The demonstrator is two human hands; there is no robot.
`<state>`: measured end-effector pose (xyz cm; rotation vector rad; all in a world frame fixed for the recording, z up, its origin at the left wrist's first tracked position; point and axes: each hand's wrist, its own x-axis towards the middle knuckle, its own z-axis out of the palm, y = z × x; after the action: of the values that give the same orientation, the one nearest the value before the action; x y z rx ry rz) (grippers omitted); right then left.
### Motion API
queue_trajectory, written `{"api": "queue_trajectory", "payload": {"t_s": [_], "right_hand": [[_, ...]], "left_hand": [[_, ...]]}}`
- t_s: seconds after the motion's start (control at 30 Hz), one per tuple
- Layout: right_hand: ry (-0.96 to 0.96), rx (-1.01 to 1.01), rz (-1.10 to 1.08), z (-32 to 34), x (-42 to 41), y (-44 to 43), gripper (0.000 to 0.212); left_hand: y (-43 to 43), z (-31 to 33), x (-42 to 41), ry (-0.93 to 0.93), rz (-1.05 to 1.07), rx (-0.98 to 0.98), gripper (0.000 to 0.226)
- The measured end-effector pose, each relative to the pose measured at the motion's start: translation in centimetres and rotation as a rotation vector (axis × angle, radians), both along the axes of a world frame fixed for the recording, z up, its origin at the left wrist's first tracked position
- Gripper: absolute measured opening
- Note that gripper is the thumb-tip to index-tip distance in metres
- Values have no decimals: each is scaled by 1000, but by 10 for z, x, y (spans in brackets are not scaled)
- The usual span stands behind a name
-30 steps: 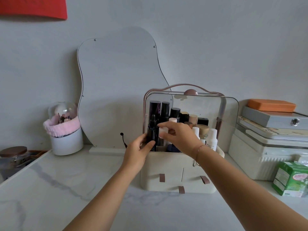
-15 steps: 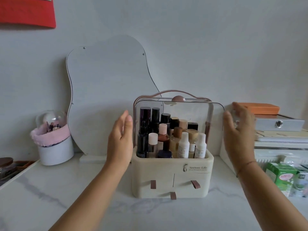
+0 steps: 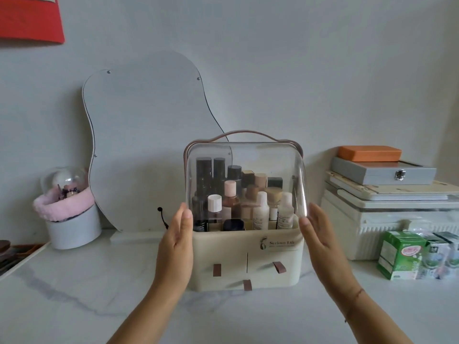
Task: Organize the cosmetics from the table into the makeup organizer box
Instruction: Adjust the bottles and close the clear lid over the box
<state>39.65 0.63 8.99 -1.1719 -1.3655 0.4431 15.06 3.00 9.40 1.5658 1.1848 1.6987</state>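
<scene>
The cream makeup organizer box (image 3: 270, 254) stands on the marble table, with brown drawer tabs on its front and a pink handle on top. Its clear cover (image 3: 244, 155) is swung down over the front, nearly meeting the base. Inside stand several bottles (image 3: 248, 194), dark ones at the back left, white and pink-capped ones in front. My left hand (image 3: 176, 244) lies flat along the box's left side, fingers straight, fingertips at the cover's lower left edge. My right hand (image 3: 320, 242) mirrors it on the right, fingertips at the cover's lower right edge.
A wavy mirror (image 3: 149, 145) leans on the wall behind the box. A white cup with a pink band (image 3: 69, 214) stands at the left. Stacked cases (image 3: 387, 194) and green cartons (image 3: 400, 256) crowd the right. A tray edge (image 3: 15, 254) shows far left.
My hands left the bottles and moved out to the box's two sides. The clear cover, raised at the back before, has come down over the front.
</scene>
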Motion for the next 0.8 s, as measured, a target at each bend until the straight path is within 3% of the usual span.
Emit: {"api": "queue_trajectory", "payload": {"t_s": [0.27,0.37,0.43,0.5,0.6,0.8], "right_hand": [[55,-59,61,-30,-3,13,66],[47,-75,62,-44,-1,19,89],[49,-94,87,-53,1,20,90],[60,-106,119,-64,0,21,81],[121,-167,117,-79,0,22,87],[167,-191,91,-87,-3,24,81]], "left_hand": [[14,-38,3,57,-24,-81,72],[20,-63,-4,17,-73,-146,81],[23,-81,-8,-33,-148,-234,94],[25,-97,-10,-46,-179,-279,88],[30,-108,-11,-11,-167,-286,66],[30,-112,-9,8,-118,-286,71]]}}
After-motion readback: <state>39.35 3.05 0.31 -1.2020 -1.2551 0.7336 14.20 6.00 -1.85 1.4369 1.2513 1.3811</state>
